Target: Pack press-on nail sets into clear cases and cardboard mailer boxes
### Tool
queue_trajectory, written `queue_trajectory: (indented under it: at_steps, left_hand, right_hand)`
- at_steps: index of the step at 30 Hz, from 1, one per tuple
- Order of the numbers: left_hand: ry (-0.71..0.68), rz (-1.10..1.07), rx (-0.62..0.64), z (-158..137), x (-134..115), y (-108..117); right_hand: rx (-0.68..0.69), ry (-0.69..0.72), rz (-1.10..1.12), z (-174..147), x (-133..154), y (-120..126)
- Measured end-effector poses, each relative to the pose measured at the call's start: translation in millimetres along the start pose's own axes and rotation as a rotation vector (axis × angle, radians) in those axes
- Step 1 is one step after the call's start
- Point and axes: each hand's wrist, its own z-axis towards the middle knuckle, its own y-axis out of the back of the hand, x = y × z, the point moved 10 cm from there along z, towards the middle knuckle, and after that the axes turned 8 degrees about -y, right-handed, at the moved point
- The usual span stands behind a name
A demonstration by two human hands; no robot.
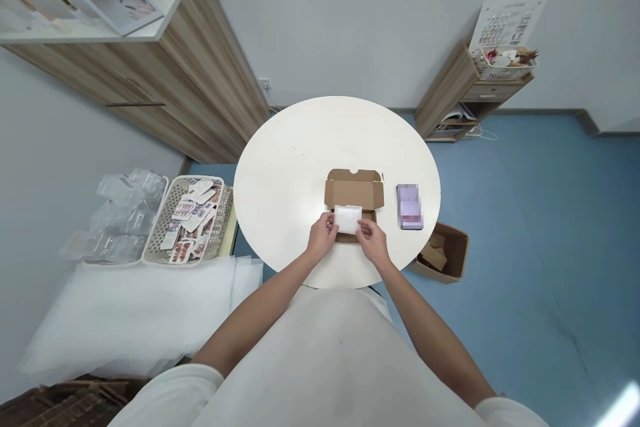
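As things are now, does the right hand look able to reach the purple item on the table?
Probably yes: the purple item lies on the white table to the right hand's right, with nothing visible between. But that hand would likely first release the white packet at its fingers.

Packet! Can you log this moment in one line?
packet: over open box | left hand: at left edge | right hand: at right edge
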Motion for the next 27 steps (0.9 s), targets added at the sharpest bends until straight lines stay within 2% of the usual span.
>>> queue_trajectory:
  at_steps: [6, 14, 22, 27]
  left_hand:
    - [0.055, 0.215, 0.171, -1.5, 8.8, -36.4]
    - [0.027, 0.414, 0.365, -6.2, 15.3, -60.1]
    - [0.042, 0.393, 0.345, -12.2, 14.3, -64.0]
    - [-0.045, 0.277, 0.224, -12.8, 2.5, -42.3]
  right_hand:
    - [0.122, -0.029, -0.349, 12.3, -26.0, -1.0]
    - [0.308, 0.038, -0.660, 8.8, -30.9, -22.4]
    - [0.334, 0.033, -0.672, 4.9, -33.7, -22.7]
    - [0.302, 0.167, -0.484, 2.2, -12.6, 0.4]
